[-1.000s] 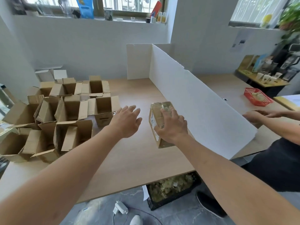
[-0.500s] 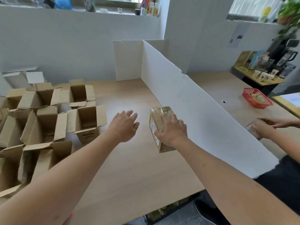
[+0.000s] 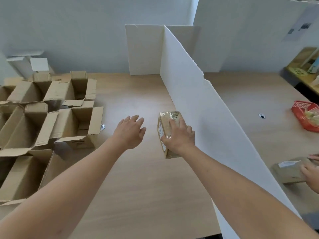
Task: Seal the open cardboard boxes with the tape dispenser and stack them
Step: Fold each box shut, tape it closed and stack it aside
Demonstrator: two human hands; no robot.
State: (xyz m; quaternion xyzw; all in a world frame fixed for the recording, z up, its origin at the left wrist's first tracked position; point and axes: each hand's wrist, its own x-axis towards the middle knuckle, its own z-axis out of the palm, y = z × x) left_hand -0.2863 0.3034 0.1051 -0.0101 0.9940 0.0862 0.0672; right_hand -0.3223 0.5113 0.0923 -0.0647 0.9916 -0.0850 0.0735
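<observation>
Right hand (image 3: pixel 179 137) gripping sealed box (image 3: pixel 168 130) on table (image 3: pixel 138 187); left hand (image 3: pixel 130 131) hovering, fingers spread, holding nothing.

Box is sitting under the grip, just beside white divider (image 3: pixel 198 104); open boxes (image 3: pixel 72 121) well left of the grip, dispenser not visible. Risk: the one-handed top grip is letting the taped, glossy surface slip, or the box is clipping the divider on lift.

I see a light wood table (image 3: pixel 141 187) against a pale grey-white wall (image 3: pixel 69 31). A white foam-board divider (image 3: pixel 198 107) stands upright across it, running from near the wall toward me. Right of the divider the tabletop has a small round grommet hole (image 3: pixel 262 116). Further right, a low wooden shelf unit (image 3: pixel 303 66). Soft, even daylight.
</observation>
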